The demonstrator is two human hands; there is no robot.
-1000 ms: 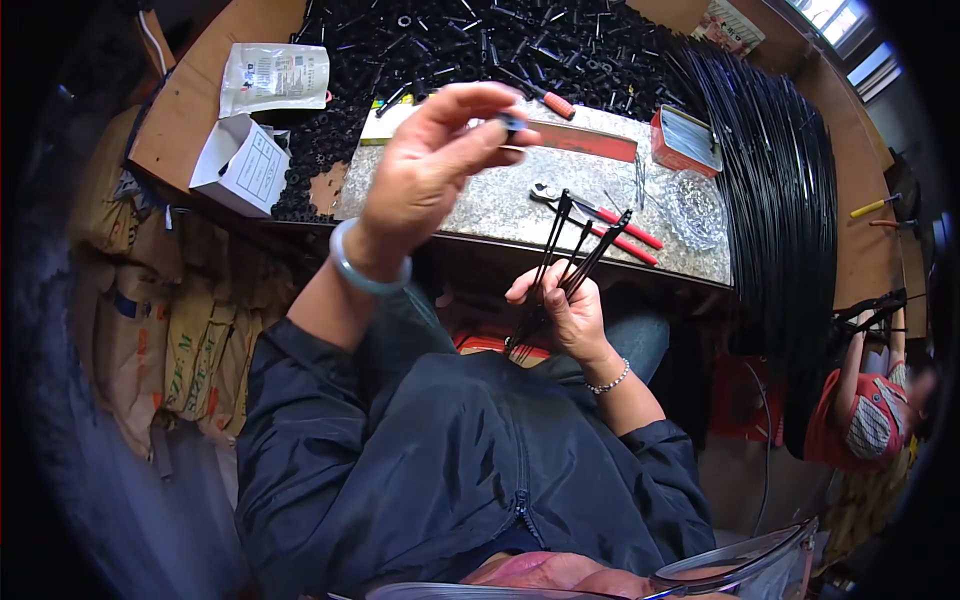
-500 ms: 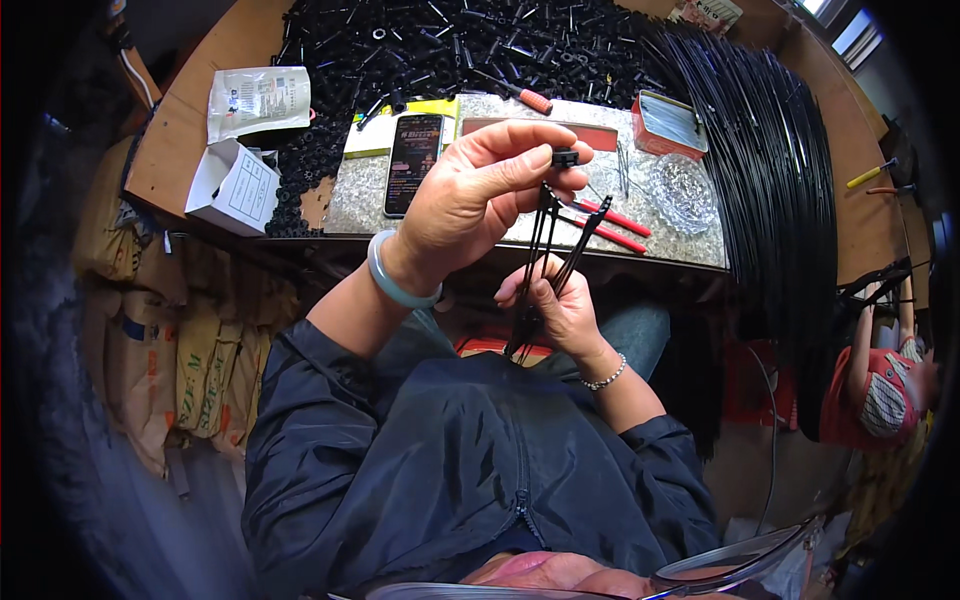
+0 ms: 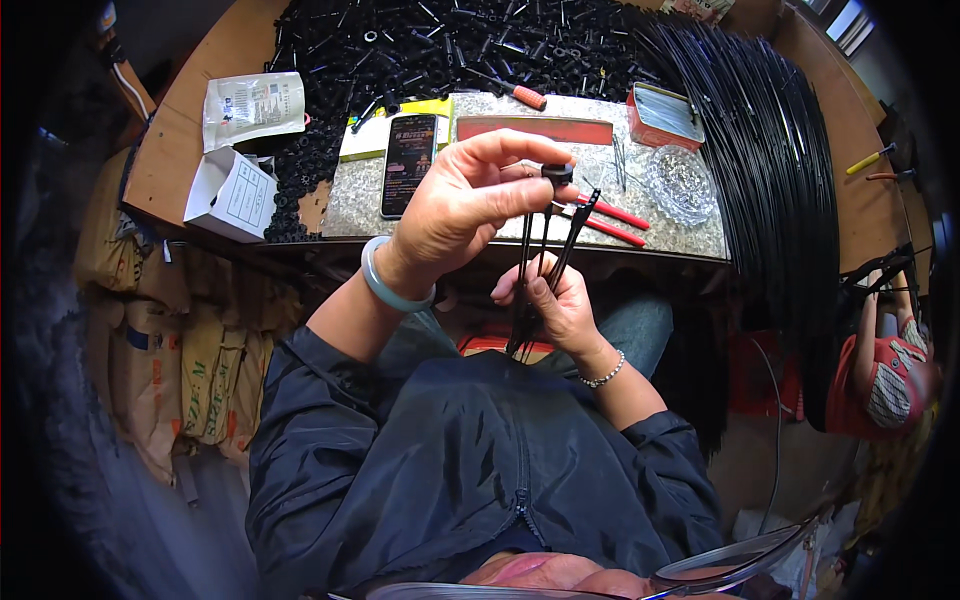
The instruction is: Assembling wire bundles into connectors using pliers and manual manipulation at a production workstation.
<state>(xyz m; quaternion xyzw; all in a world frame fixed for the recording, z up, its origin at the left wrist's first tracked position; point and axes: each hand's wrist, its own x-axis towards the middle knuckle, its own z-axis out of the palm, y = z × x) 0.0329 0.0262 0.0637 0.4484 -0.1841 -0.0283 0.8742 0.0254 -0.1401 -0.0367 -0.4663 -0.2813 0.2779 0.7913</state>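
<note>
My left hand (image 3: 465,195) is raised over the front edge of the worktop, thumb and fingers pinching a small black plastic piece (image 3: 557,174). Lower and to the right, my right hand (image 3: 562,305) is closed round a bundle of thin black rods or cables (image 3: 570,238). Their upper ends spread a little and reach just below the black piece; whether one of them enters it I cannot tell. Behind the bundle, red-handled pliers (image 3: 612,222) lie on the speckled board (image 3: 690,243).
A large heap of black parts (image 3: 450,50) covers the back of the table. Long black cables (image 3: 770,150) hang over its right side. A phone (image 3: 408,165), a red tin (image 3: 665,118), a clear glass dish (image 3: 680,188) and a white box (image 3: 232,195) stand around. Another person's red top (image 3: 875,385) shows at right.
The black piece has turned between my left fingers and sits slightly lower, and my left fingertips have shifted around it. My right hand keeps its grip on the bundle, nearly still.
</note>
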